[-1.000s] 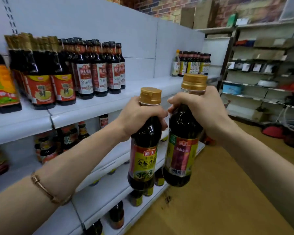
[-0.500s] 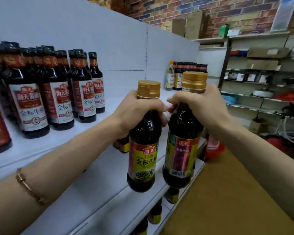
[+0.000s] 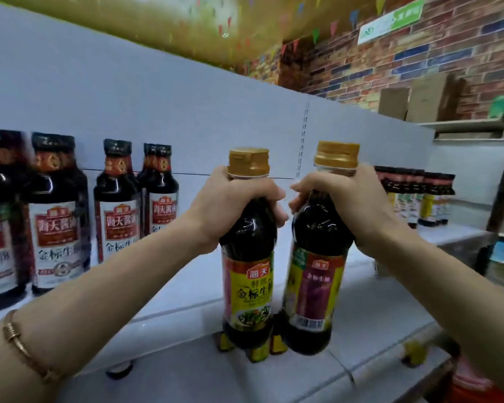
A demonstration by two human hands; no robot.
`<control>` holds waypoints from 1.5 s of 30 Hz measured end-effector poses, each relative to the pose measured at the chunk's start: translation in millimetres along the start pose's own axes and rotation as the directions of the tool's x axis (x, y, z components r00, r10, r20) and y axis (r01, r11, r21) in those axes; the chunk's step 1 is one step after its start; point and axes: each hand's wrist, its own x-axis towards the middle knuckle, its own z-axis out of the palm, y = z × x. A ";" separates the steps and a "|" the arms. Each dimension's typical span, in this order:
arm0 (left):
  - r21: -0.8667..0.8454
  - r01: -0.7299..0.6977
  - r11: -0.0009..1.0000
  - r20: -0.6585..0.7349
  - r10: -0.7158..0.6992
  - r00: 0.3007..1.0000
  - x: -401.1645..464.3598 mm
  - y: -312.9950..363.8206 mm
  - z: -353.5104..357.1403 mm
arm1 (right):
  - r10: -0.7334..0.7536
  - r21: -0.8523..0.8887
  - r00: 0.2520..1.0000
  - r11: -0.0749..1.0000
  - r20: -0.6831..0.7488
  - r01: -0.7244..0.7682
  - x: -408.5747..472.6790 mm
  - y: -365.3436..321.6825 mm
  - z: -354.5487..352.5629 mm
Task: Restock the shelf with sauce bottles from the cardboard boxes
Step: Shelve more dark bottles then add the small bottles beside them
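Above the white shelf (image 3: 186,289), left hand (image 3: 230,205) gripping one sauce bottle (image 3: 249,274), right hand (image 3: 349,202) another (image 3: 317,280), seemingly airborne.

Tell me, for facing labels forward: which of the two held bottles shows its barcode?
The bottle in the right hand: a barcode sits at its label's foot; the left-hand bottle shows its front.

Two dark sauce bottles w/ gold screw caps are in the middle of the frame, both upright, side by side & very close. The left dark bottle w/ yellow-and-red label (image 3: 248,257) is held by the neck. The right dark bottle w/ purple-and-yellow label (image 3: 317,266) too. Both hang in front of the white metal shelf (image 3: 186,286), w/ a row of dark bottles w/ white-and-red labels (image 3: 58,228) standing at frame left.
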 end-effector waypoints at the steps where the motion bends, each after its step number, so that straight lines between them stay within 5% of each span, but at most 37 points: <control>1: 0.010 -0.007 1.000 -0.029 0.008 1.000 7.2 -1.6 0.4 | -0.008 0.026 1.000 1.000 0.015 0.008 11.3 5.9 -1.7; 15: 0.105 0.129 0.986 -0.284 -0.094 0.954 104.1 -61.4 -43.3 | -0.016 0.190 0.986 0.982 0.167 -0.016 133.1 94.4 36.3; 23: 0.336 0.199 0.921 -0.375 -0.063 0.925 135.0 -105.7 -58.8 | 0.006 0.125 0.968 0.991 0.252 -0.038 173.9 156.8 63.9; 32: 0.333 0.224 0.916 -0.528 -0.016 0.849 155.3 -135.8 -74.8 | -0.081 0.212 0.955 0.977 0.284 0.020 215.3 207.9 86.2; 38: 0.567 0.251 0.785 -0.612 0.197 0.766 153.3 -143.0 -72.5 | -0.131 0.293 0.913 0.956 0.387 0.013 232.3 220.3 96.7; 43: 0.561 0.313 0.767 -0.724 0.271 0.634 134.8 -154.7 -56.9 | -0.162 0.346 0.900 0.938 0.405 0.013 222.9 231.6 96.8; 45: 0.640 0.442 0.628 -0.702 0.245 0.669 112.2 -168.6 -45.7 | -0.133 0.314 0.899 0.949 0.418 -0.005 211.4 241.2 94.1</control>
